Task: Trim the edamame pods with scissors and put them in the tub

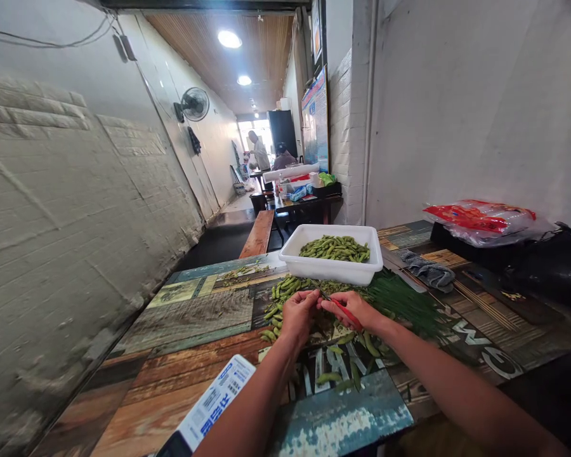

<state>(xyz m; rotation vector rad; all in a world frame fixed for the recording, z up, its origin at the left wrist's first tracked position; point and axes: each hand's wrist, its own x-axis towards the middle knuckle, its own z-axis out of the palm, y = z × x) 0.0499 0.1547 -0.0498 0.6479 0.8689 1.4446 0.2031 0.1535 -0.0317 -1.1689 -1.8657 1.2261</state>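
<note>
My right hand (356,308) is closed around the red handles of a pair of scissors (348,315), whose blades point up and left past my left fingertips. My left hand (299,312) is pinched shut right beside the blades; whatever it holds is hidden by the fingers. Green soybean pods (285,289) lie heaped on the table around both hands, with several scattered pods (329,377) nearer to me. Just beyond the hands, a white plastic tub (330,273) holds a pile of pods (335,247).
A bundle of thin green stalks (404,301) lies to the right of the tub, near a grey cloth (428,270). A white box with blue print (219,403) sits at the left front. Red-and-clear plastic packaging (490,219) rests back right. Two people (259,151) are far off.
</note>
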